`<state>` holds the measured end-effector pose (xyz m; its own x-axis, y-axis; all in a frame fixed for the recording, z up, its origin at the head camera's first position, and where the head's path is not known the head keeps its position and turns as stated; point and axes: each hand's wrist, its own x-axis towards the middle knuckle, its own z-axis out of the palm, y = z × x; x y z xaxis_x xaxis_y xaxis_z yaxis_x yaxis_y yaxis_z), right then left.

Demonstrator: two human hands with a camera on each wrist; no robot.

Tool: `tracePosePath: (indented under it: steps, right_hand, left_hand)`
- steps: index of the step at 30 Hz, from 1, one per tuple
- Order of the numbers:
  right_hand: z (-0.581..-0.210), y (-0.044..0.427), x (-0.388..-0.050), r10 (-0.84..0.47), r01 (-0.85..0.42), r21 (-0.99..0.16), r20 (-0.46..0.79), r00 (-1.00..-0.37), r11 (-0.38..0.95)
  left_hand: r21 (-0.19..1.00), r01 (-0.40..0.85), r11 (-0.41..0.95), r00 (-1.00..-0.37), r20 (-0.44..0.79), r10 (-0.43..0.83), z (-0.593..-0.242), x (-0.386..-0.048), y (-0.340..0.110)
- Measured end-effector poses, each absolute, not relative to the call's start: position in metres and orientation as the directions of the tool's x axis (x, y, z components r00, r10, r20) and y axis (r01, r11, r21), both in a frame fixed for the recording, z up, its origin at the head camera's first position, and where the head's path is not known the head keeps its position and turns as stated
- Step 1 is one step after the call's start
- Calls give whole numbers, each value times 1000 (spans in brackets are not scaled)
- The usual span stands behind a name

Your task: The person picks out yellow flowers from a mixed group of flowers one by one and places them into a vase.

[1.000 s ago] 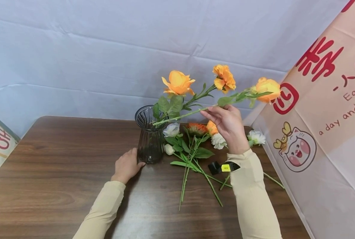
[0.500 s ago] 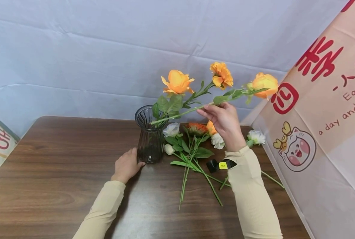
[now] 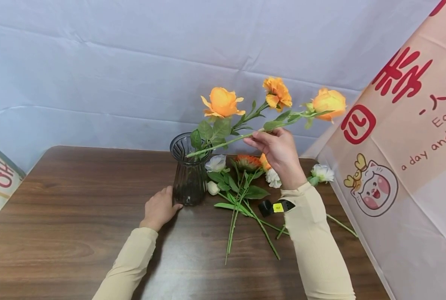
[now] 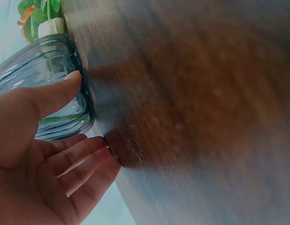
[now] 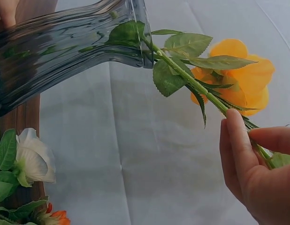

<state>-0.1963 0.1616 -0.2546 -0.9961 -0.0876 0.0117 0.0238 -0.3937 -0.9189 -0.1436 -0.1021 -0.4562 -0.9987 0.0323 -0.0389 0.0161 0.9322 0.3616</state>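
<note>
A dark clear glass vase point(image 3: 190, 183) stands upright on the table, holding an orange rose point(image 3: 223, 103) and an orange carnation point(image 3: 277, 92). My left hand point(image 3: 160, 208) holds the vase low on its left side. In the left wrist view its thumb point(image 4: 65, 91) lies against the glass, and the other fingers reach around the far side near the tabletop. My right hand point(image 3: 277, 152) pinches the green stem of a yellow-orange rose point(image 3: 329, 104). That flower slants, bloom up to the right, its cut end over the vase mouth.
Loose flowers lie right of the vase: a pale rose point(image 3: 216, 163), a white bud point(image 3: 213, 188), a red-orange flower point(image 3: 247, 161) and a white bloom point(image 3: 322, 172), stems crossing on the wooden table point(image 3: 76, 233). A printed banner point(image 3: 403, 166) borders the right side.
My right hand has moved slightly left and up with the yellow-orange rose, bringing the stem end further over the vase mouth. My left hand and the vase stay put.
</note>
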Motion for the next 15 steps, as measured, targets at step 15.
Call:
tracePosePath:
  steps: [15]
  right_hand:
    - [-250, 155, -195, -108, 8, -950, 27, -994, -312]
  left_hand:
    - [360, 22, 933, -999, -32, 36, -457, -144, -104]
